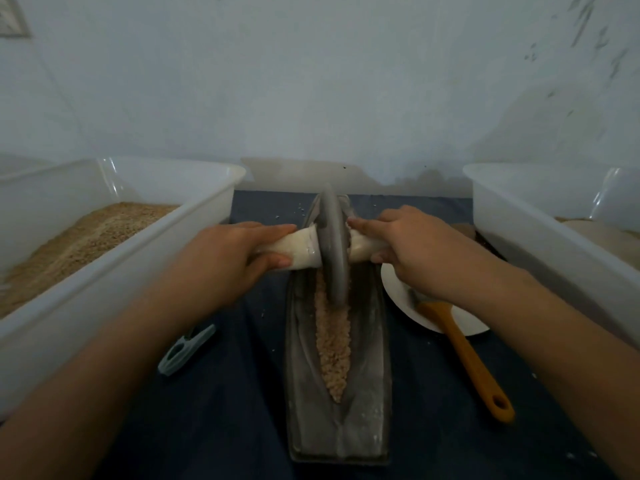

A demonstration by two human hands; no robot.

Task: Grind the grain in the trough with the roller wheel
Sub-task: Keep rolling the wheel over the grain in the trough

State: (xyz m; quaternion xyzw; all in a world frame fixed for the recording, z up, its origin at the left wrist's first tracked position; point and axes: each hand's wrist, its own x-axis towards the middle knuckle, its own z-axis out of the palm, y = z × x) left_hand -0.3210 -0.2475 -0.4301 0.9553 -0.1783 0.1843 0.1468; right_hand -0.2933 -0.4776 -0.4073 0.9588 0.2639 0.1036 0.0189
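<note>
I see the trough (pixel 367 393) as dull grey metal, matt, with pale dusty streaks along its sloped inner walls. The grain (pixel 334 344) in its groove looks coarse, crumbly and beige-pink. The roller wheel (pixel 333 244), standing in the trough's far half, is smooth grey metal with a faint sheen; its axle handle (pixel 301 249) looks wrapped in whitish cloth. Under the trough I see dark blue matt cloth (pixel 221 410). Left of the trough, the tub (pixel 104 289) is translucent white glossy plastic, holding tan granular meal (pixel 79 240). Right of the trough, the brush (pixel 464 358) has a smooth orange handle, material unclear, on a white plate (pixel 401 299).
</note>
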